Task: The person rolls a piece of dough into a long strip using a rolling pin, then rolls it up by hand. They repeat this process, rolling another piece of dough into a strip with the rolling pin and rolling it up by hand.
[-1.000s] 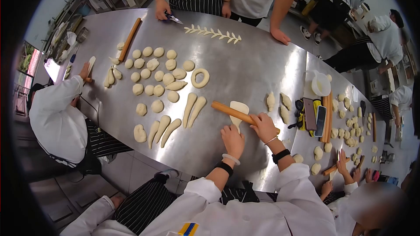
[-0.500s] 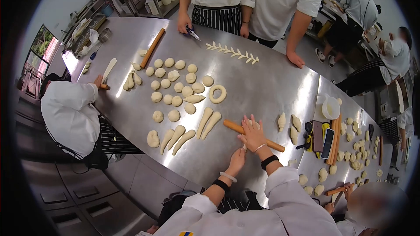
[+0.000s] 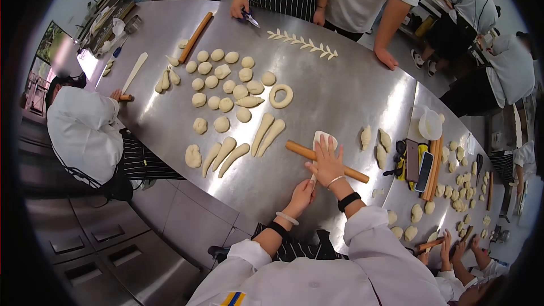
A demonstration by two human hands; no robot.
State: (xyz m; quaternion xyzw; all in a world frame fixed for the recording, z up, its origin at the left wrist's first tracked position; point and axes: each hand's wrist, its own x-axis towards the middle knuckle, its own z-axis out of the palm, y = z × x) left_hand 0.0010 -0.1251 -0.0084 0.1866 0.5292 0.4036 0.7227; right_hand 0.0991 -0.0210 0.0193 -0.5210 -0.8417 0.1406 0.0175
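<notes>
My right hand (image 3: 328, 165) lies flat on a wooden rolling pin (image 3: 299, 149), palm down with its fingers stretched out. Under the pin runs a strip of dough (image 3: 325, 135); its wide, flattened far end shows at my fingertips, and its middle is hidden. On the near side of the pin, my left hand (image 3: 302, 195) is closed on the narrow tail of this dough. Two long tapered dough pieces (image 3: 266, 136) rest to the left of the pin, and several more lie nearer the table edge.
Several dough balls (image 3: 229, 86) and a dough ring (image 3: 281, 96) cover the left middle of the steel table. Shaped rolls (image 3: 366, 137), phones (image 3: 423, 171) and a white tub (image 3: 430, 126) are to the right. Scissors (image 3: 249, 18) are in a person's hand across the table.
More of the dough's flattened far end shows beyond my right fingers than before. The left hand keeps its hold on the tail. The whole view has shifted slightly.
</notes>
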